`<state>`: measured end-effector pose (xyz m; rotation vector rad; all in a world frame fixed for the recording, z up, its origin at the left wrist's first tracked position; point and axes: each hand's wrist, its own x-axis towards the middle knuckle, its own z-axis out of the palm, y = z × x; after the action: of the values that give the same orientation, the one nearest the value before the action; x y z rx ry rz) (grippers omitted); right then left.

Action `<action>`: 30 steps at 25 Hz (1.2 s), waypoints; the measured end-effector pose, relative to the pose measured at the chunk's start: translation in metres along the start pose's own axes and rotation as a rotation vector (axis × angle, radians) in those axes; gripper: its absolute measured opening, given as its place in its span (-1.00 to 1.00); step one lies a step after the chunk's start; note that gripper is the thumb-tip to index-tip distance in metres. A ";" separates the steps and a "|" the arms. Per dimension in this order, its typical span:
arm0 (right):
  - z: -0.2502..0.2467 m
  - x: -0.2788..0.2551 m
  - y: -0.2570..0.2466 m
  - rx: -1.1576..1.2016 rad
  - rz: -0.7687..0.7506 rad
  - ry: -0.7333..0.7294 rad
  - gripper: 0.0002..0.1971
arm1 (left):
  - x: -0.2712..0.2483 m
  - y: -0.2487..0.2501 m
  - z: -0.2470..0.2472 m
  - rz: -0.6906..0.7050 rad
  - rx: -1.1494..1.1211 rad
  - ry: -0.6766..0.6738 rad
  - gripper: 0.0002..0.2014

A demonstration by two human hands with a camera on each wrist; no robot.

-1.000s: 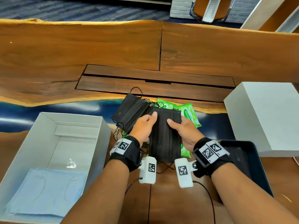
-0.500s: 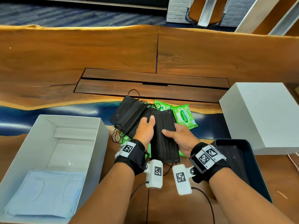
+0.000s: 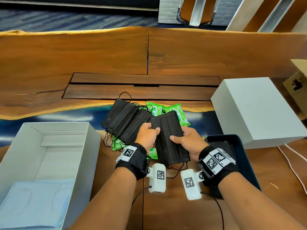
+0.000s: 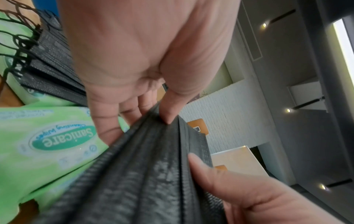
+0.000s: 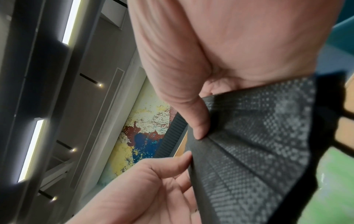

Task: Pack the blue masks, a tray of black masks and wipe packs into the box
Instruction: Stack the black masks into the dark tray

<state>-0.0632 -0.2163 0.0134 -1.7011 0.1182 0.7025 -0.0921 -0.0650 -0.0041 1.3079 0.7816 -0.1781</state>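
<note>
Both hands hold one stack of black masks (image 3: 169, 138) lifted off the table. My left hand (image 3: 147, 135) pinches its left edge, thumb on top (image 4: 166, 115). My right hand (image 3: 187, 138) grips the right edge, thumb on top (image 5: 199, 128). A second pile of black masks (image 3: 126, 120) lies to the left on green wipe packs (image 3: 176, 113). The dark blue tray (image 3: 245, 156) sits right of my right wrist with a black mask inside. The open white box (image 3: 54, 128) at the left holds blue masks (image 3: 34, 201).
The white box lid (image 3: 255, 110) stands at the right, behind the tray. A cardboard box (image 3: 297, 83) sits at the far right edge. A white cable (image 3: 292, 165) runs along the table on the right. Dark wooden flaps (image 3: 142, 87) lie flat behind the pile.
The stack has been lifted and turned slightly right. My left hand moved from lying flat on it to pinching its left edge, and my right hand has closed round the right edge.
</note>
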 end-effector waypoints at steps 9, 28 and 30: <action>-0.073 -0.023 0.011 -0.194 -0.161 0.247 -0.69 | -0.015 -0.010 0.062 0.230 0.235 0.008 -0.65; -0.171 -0.055 0.077 -0.710 0.155 0.274 -0.75 | -0.046 -0.064 0.170 0.709 1.557 -0.244 -0.56; -0.169 -0.059 0.069 -0.892 0.133 0.237 -0.74 | -0.047 -0.064 0.174 0.740 1.576 -0.200 -0.52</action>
<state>-0.0765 -0.4076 -0.0014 -2.6522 0.0878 0.6937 -0.0889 -0.2557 -0.0180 2.8925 -0.2485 -0.3357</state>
